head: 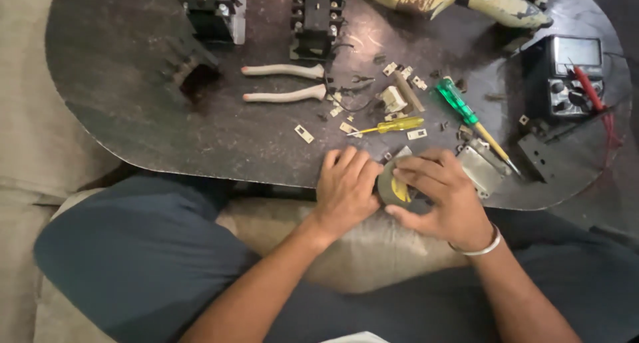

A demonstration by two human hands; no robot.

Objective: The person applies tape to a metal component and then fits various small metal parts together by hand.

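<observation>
At desk edge: both hands, left hand and right hand, fingers grasping a grey tape roll, yellow inside.

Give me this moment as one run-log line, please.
left hand: on grey round part | right hand: holding same part | spot: table edge | nearby: yellow screwdriver, green screwdriver

Both hands meet at near table edge: left hand and right hand closed on a grey roll of tape with a yellow core. Just beyond grip: small yellow-handled screwdriver. Beyond-right: green-handled screwdriver. Beyond-left: white-handled pliers. Far right: black multimeter.
</observation>
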